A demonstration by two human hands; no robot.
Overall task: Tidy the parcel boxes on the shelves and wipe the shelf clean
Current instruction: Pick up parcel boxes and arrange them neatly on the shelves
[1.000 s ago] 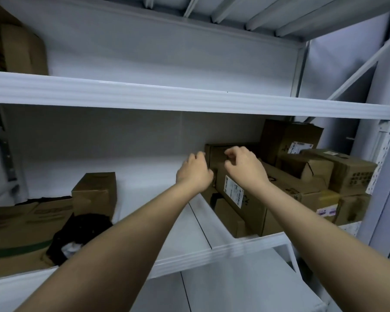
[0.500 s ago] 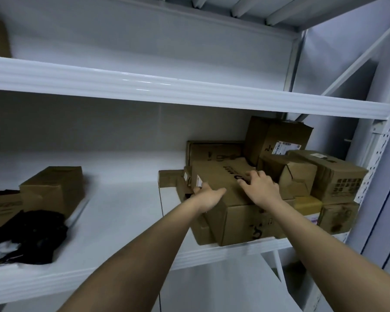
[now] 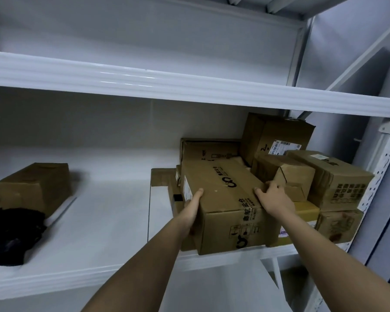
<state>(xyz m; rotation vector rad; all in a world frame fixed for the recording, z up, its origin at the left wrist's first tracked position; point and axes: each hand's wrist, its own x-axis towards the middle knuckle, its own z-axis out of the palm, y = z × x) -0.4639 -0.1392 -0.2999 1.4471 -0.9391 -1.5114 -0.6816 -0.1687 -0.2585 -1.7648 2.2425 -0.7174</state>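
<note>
**At the shelf's right end, two hands clamp a long parcel**

Right of centre in the frame, a person's left hand (image 3: 190,212) lies along the near left side of a long cardboard box (image 3: 225,199), thumb up on the top edge, the other fingers hidden behind the side. Opposite, the right hand (image 3: 274,200) curls over the top right edge, fingers wrapped onto the far side. The box lies lengthwise on the middle shelf (image 3: 113,221), its printed front end jutting slightly past the shelf lip, resting on flatter boxes beneath.

Crowded beside it at right are a stack of smaller parcels (image 3: 333,179), one labelled carton (image 3: 279,136) tilted against the back wall. A lone box (image 3: 35,188) and a dark cloth (image 3: 11,235) sit at the frame's left edge.

Taped, creased but square, the box looks stiff enough to take a squeeze from both sides; its weight cannot be judged. A lower hold under the overhanging end would likely be safer than the top edges alone.
</note>
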